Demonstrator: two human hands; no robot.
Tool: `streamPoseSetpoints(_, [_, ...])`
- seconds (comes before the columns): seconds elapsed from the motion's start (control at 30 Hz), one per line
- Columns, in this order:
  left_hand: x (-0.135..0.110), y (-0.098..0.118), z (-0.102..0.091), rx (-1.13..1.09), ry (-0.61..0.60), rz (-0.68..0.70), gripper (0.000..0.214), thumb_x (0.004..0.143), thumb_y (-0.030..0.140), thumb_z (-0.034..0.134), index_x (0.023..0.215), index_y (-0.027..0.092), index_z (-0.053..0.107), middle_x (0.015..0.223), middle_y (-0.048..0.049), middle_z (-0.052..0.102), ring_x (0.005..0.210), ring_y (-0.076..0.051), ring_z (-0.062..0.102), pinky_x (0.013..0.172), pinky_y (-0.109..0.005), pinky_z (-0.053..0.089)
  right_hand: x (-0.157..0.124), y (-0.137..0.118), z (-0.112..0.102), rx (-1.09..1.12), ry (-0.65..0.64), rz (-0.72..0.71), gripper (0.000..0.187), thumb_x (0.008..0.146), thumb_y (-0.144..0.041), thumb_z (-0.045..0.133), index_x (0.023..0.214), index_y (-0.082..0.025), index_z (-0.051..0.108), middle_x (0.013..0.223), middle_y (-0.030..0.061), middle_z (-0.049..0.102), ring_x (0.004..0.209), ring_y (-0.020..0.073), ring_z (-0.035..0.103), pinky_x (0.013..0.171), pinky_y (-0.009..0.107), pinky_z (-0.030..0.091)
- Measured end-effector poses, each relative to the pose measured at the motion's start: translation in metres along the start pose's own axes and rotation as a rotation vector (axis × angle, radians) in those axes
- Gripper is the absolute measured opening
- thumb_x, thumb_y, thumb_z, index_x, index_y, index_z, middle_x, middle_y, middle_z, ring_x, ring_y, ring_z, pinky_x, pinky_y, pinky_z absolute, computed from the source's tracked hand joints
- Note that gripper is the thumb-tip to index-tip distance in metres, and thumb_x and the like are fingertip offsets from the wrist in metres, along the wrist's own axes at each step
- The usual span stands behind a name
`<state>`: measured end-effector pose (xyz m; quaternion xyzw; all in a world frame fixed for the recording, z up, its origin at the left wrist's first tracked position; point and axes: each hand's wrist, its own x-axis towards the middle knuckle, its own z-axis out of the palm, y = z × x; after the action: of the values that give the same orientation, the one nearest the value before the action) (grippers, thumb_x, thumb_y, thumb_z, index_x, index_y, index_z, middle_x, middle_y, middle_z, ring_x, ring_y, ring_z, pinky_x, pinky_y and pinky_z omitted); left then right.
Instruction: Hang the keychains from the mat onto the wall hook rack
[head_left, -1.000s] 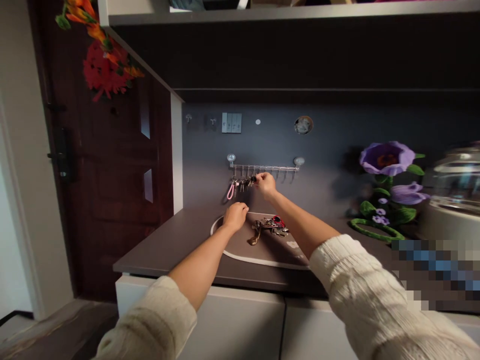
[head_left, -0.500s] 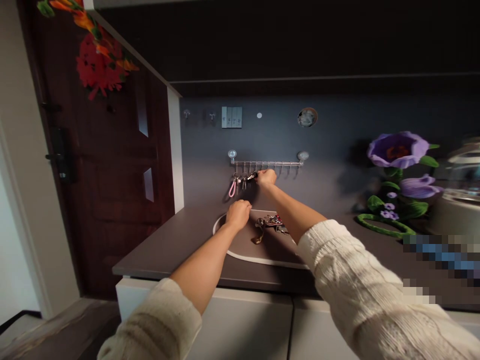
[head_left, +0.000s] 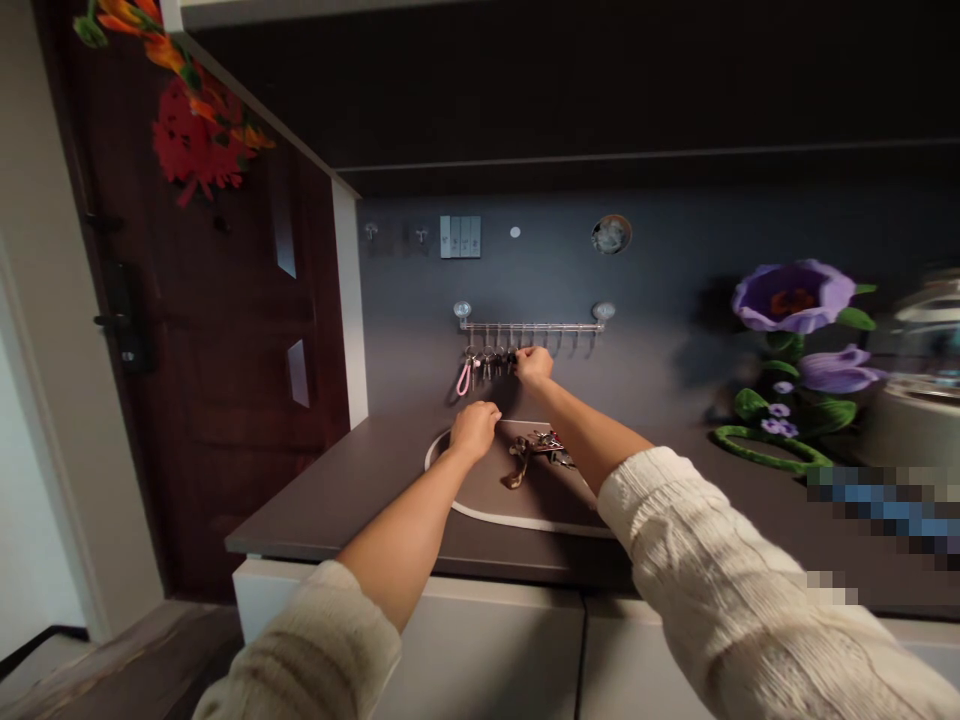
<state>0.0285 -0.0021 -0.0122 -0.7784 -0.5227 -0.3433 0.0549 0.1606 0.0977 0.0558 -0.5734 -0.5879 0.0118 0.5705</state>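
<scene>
Chrome hook rail point(head_left: 531, 326) runs along the grey wall above the desk point(head_left: 330, 490), and your right hand point(head_left: 534, 365) is raised to it, just under the middle hooks. Your grip there is narrow: thumb and fingertips are pinched on a small dark key bunch point(head_left: 513, 357) that sits at a hook. Whether its ring is already over the hook is too small to tell. To the left of it on the same rail hang more keys point(head_left: 487, 361), and at the far left a pink loop point(head_left: 464, 379) dangles lower than the rest.

Your left hand point(head_left: 474, 430) is low, over the back edge of the oval mat point(head_left: 517, 521) on the desk. Its fingers are curled under into a loose fist, knuckles up. You cannot tell from here whether anything is inside that grip. Just to its right, on the mat, lies a loose pile of keys point(head_left: 541, 446) with a brown fob trailing toward you; your right forearm crosses above part of it.

Purple fabric flowers point(head_left: 795, 298) stand well off to the right of the desk. On the left are a dark wooden door point(head_left: 225, 330) and, above it, red and orange flowers point(head_left: 193, 140).
</scene>
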Motion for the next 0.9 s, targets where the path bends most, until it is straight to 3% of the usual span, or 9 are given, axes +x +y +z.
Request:
streamPoseSetpoints(0.1, [0.000,-0.001,0.000,-0.033,-0.004,0.003,0.023,0.084,0.024,0.042,0.088,0.021,0.065,0.096,-0.0063,0.065,0.089,-0.016,0.058,0.079,-0.026,0.040,-0.006,-0.003,-0.006,0.053,0.007,0.114,0.023,0.074,-0.018,0.046,0.077,-0.014,0.068,0.066,0.0077,0.065,0.066,0.0152,0.062,0.065,0.024,0.046])
streamPoseSetpoints(0.3, [0.000,0.001,0.000,-0.120,-0.024,0.045,0.023,0.083,0.023,0.044,0.089,0.020,0.066,0.096,-0.0055,0.066,0.092,-0.017,0.057,0.082,-0.026,0.040,-0.023,-0.003,-0.028,0.115,-0.013,0.148,0.020,0.070,-0.016,0.046,0.073,-0.015,0.065,0.068,0.0052,0.064,0.066,0.0135,0.058,0.067,0.023,0.044])
streamPoseSetpoints(0.63, [-0.006,0.009,0.001,-0.185,-0.080,0.181,0.022,0.081,0.022,0.046,0.091,0.019,0.065,0.094,-0.0050,0.065,0.090,-0.016,0.056,0.083,-0.026,0.041,-0.072,0.014,-0.057,0.255,-0.129,0.102,0.017,0.070,-0.023,0.049,0.077,-0.014,0.062,0.076,0.0041,0.065,0.068,0.0111,0.056,0.069,0.023,0.043])
streamPoseSetpoints(0.9, [-0.009,0.005,0.007,-0.128,-0.174,0.229,0.023,0.081,0.021,0.046,0.095,0.017,0.064,0.095,-0.0074,0.062,0.090,-0.017,0.055,0.084,-0.028,0.041,-0.105,0.027,-0.072,0.104,-0.261,-0.047,0.014,0.076,-0.023,0.050,0.080,-0.015,0.062,0.080,0.0040,0.066,0.073,0.0116,0.058,0.071,0.022,0.041])
